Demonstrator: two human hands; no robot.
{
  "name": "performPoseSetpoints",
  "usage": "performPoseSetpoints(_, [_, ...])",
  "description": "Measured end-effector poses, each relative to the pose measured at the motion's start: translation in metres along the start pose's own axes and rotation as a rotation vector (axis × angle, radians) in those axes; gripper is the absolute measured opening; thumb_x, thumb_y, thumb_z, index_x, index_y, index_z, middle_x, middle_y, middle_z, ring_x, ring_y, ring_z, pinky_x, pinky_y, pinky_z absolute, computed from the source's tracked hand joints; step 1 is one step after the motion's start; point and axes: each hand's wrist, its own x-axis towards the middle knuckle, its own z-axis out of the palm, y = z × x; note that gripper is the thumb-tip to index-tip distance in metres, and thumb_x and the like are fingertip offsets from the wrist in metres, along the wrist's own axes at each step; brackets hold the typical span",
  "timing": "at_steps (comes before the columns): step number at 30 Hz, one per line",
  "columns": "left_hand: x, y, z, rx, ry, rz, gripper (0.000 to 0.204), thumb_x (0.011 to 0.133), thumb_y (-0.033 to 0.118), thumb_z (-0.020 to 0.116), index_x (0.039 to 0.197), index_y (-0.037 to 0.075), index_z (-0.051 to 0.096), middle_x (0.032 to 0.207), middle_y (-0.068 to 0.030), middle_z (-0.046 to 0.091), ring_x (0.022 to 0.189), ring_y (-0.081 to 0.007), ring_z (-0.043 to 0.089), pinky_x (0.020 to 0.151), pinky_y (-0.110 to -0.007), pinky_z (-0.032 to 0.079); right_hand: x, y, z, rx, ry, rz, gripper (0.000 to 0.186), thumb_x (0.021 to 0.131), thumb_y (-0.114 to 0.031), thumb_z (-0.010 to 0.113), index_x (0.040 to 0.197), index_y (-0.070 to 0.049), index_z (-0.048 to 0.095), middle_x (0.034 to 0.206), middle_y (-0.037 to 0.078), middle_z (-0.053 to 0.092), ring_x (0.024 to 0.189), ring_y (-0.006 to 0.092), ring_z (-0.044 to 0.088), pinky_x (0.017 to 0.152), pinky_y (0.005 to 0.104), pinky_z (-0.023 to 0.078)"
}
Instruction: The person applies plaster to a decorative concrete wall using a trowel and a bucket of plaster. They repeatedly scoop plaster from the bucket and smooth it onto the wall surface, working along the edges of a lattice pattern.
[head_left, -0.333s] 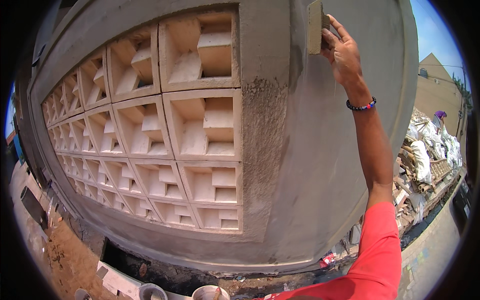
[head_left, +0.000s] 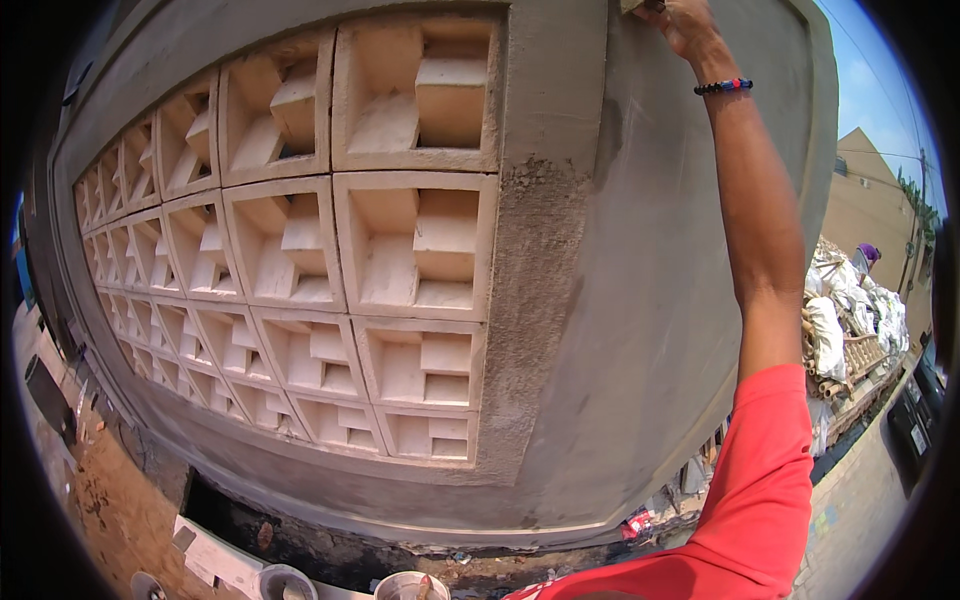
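Grey-brown, hard-edged block (head_left: 634, 7) sits in my bare right hand (head_left: 686, 24), fingers gripping it, high before the grey plastered wall (head_left: 660, 290). The view's upper edge crops it, so I cannot tell its long axis or where it points.

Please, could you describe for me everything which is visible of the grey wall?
The grey wall looks coated with cement plaster and stands upright, its edges bent by the fisheye view. It frames a panel of pale, hollow blocks. Right of them runs a rough, grainy strip, then a smoother surface with darker patches. High up, the right hand holds a tool at the wall, mostly cut off; contact cannot be confirmed.
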Motion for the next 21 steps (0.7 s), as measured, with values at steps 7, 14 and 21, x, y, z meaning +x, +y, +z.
performPoseSetpoints(7, [0.009, -0.005, 0.018, 0.043, -0.097, -0.031, 0.043, 0.070, 0.050, 0.071, 0.094, 0.014, 0.072, 0.085, -0.0141, 0.071, 0.081, -0.0357, 0.067, 0.071, -0.046, 0.053, -0.042, -0.029, 0.050, 0.401, 0.411, 0.249, 0.041, 0.090, -0.012, 0.057, 0.128, 0.002, 0.052, 0.116, 0.020, 0.064, 0.103, 0.0271, 0.064, 0.084, 0.0352, 0.055])
performPoseSetpoints(14, [0.015, -0.011, 0.019, 0.145, -0.189, -0.097, 0.042, 0.071, 0.047, 0.070, 0.094, 0.013, 0.073, 0.088, -0.0150, 0.071, 0.084, -0.0357, 0.068, 0.071, -0.046, 0.054, -0.085, -0.082, 0.025, 0.046, 0.294, 0.343, 0.043, 0.095, -0.013, 0.058, 0.137, -0.005, 0.050, 0.112, 0.011, 0.066, 0.092, 0.0203, 0.066, 0.080, 0.0322, 0.057])
performPoseSetpoints(21, [0.026, -0.017, 0.021, -0.026, -0.154, -0.102, 0.044, 0.072, 0.041, 0.072, 0.106, 0.013, 0.070, 0.099, -0.0130, 0.071, 0.092, -0.0286, 0.067, 0.081, -0.043, 0.052, 0.010, -0.045, 0.008, -0.560, 0.319, -0.284, 0.034, 0.085, -0.008, 0.057, 0.118, -0.004, 0.064, 0.107, 0.023, 0.066, 0.099, 0.0322, 0.066, 0.085, 0.0384, 0.052])
